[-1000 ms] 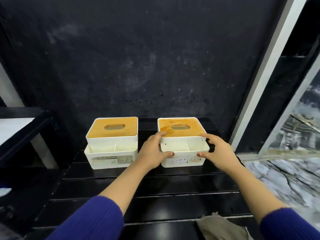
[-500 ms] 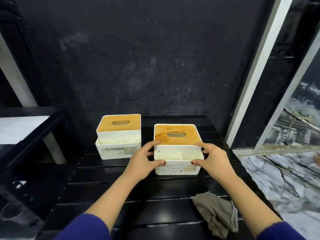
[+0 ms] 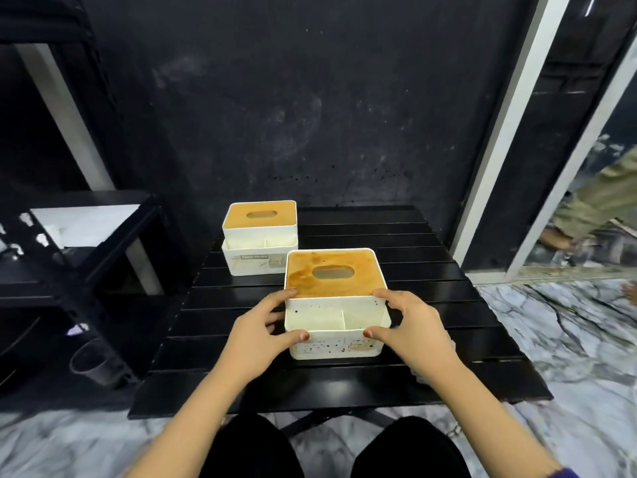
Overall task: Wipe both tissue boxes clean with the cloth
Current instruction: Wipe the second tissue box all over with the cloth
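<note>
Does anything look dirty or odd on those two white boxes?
Yes. The near tissue box, held by the left hand and right hand, has dark specks on its white front and blotchy stains on its wooden lid. The far tissue box looks much cleaner. Neither is tipped or broken.

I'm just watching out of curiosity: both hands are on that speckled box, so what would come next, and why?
Probably set the near tissue box down and free one hand for a cloth. Both the left hand and right hand grip it, and dark specks show on its front.
</note>
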The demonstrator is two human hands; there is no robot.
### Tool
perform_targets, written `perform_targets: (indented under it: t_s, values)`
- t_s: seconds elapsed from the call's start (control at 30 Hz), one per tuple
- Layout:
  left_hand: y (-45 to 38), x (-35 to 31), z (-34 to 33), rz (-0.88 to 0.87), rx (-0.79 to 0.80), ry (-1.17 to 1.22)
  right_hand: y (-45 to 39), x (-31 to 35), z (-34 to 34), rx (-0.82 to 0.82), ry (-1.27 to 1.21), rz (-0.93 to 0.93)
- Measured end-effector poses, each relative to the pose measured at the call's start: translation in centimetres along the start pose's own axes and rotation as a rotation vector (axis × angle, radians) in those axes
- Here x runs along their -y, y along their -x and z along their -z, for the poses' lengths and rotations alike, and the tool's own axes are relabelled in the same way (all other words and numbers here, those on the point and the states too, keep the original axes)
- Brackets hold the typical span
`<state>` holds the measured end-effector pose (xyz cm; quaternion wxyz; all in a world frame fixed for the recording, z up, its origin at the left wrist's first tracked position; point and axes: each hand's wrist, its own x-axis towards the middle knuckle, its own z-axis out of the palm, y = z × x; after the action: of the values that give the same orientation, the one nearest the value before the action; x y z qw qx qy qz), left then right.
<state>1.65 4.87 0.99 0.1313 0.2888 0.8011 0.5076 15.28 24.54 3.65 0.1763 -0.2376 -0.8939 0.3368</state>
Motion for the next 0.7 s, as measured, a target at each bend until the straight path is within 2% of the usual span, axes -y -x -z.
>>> perform_targets:
  t_s: [0.23,0.47,0.63,0.7]
  values:
    - [4.2,0.8,2.0,0.042,-0.028,0.029,3.5,1.4,-1.4,-0.003,-0.015,0.078]
    - [5.0,0.4,2.4,0.033,-0.033,0.005,4.2,1.6,-1.8,-0.015,-0.035,0.105]
    - [5.5,-0.1,2.0,-0.014,-0.058,-0.166,4.2,1.2,-1.4,0.037,-0.074,0.140]
    - [5.6,-0.4,1.7,-0.049,-0.068,-0.263,4.1,0.4,-0.8,0.007,-0.130,0.162]
